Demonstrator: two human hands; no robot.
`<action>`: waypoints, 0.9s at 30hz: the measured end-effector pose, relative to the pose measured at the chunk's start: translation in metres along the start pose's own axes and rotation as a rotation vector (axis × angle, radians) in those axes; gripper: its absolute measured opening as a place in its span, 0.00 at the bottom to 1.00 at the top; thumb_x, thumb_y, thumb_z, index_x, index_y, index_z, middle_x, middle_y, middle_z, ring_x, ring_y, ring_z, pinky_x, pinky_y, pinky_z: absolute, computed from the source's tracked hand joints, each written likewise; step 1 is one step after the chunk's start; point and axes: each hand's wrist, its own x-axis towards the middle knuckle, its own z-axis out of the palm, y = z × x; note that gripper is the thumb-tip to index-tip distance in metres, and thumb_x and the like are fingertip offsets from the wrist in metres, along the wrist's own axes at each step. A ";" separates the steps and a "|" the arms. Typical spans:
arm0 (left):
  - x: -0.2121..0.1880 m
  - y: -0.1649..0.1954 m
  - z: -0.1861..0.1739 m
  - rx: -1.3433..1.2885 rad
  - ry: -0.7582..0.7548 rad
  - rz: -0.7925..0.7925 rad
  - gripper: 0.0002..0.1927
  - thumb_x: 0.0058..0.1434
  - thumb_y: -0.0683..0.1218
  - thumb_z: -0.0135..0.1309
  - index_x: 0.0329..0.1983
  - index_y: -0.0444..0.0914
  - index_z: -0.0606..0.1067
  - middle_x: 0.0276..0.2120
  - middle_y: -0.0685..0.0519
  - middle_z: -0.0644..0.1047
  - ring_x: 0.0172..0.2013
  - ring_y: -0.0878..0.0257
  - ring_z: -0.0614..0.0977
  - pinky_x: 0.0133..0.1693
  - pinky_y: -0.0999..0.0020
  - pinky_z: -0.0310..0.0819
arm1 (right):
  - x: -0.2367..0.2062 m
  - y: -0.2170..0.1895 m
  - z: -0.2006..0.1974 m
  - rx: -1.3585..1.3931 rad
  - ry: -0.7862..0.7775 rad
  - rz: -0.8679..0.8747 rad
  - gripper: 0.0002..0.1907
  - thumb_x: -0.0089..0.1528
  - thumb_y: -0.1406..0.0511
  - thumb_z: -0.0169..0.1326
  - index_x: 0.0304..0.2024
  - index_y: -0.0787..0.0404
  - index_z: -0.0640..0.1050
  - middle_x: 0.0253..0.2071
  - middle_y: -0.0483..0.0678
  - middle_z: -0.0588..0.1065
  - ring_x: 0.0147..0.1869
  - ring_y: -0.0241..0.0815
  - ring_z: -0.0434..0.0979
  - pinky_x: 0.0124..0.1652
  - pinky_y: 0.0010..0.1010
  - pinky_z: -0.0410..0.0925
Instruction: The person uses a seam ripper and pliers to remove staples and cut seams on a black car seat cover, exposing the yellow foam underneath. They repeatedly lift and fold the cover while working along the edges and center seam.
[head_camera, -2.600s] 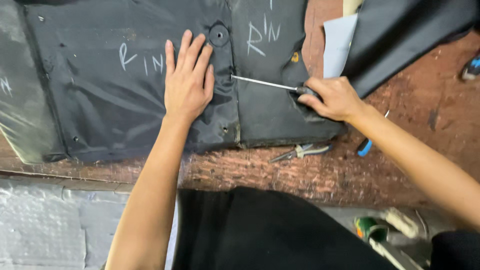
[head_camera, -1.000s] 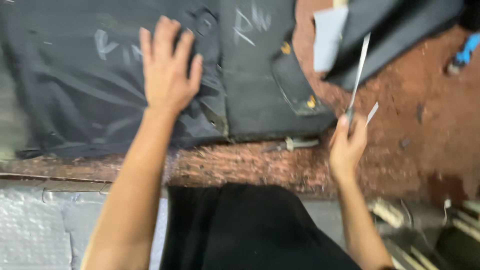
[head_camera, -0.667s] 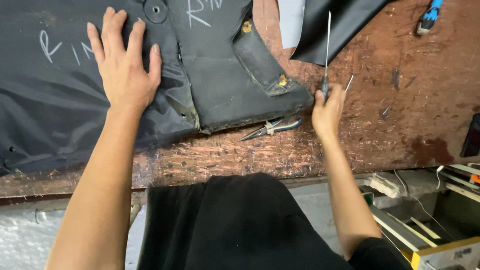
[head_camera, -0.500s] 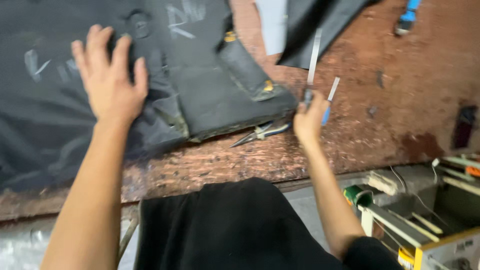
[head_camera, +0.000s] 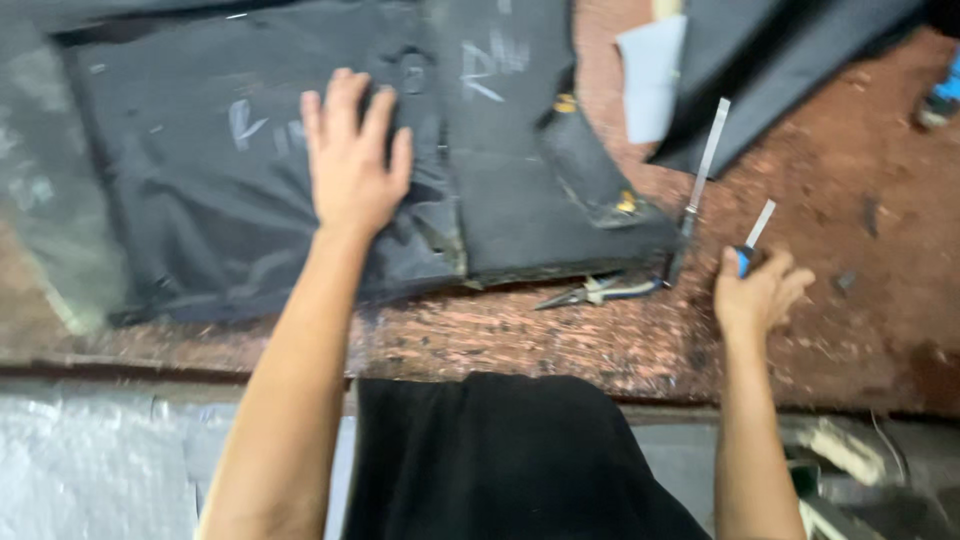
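Our left hand (head_camera: 352, 165) lies flat, fingers spread, pinning the dark fabric panel (head_camera: 250, 170) on the counter (head_camera: 840, 300); our right hand (head_camera: 758, 290) grips a blue-handled blade (head_camera: 752, 240). We'd best keep it pinned flat.

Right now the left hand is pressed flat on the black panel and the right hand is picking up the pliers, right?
Not quite. In the head view the right hand grips a small blue-handled tool; the pliers lie untouched on the table. The left hand does press on the black panel.
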 end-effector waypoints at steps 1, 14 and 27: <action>0.000 -0.001 -0.001 0.006 0.010 -0.004 0.22 0.71 0.50 0.58 0.64 0.36 0.73 0.67 0.40 0.66 0.72 0.43 0.62 0.72 0.39 0.45 | 0.000 0.003 0.006 0.005 -0.060 0.040 0.25 0.65 0.59 0.65 0.53 0.67 0.69 0.56 0.71 0.63 0.62 0.73 0.62 0.51 0.68 0.59; 0.002 -0.006 -0.014 -0.028 0.066 0.002 0.22 0.68 0.50 0.58 0.62 0.37 0.74 0.66 0.42 0.67 0.71 0.44 0.62 0.71 0.38 0.46 | -0.025 -0.110 -0.061 0.784 -0.260 -0.163 0.14 0.79 0.66 0.51 0.66 0.64 0.70 0.39 0.51 0.71 0.35 0.37 0.72 0.32 0.32 0.63; -0.011 -0.029 -0.060 0.019 0.086 -0.132 0.24 0.66 0.56 0.52 0.63 0.45 0.70 0.67 0.48 0.66 0.73 0.53 0.61 0.75 0.41 0.46 | -0.071 -0.287 -0.044 0.498 -0.678 -0.723 0.18 0.77 0.66 0.49 0.67 0.66 0.74 0.53 0.64 0.74 0.52 0.59 0.74 0.51 0.39 0.66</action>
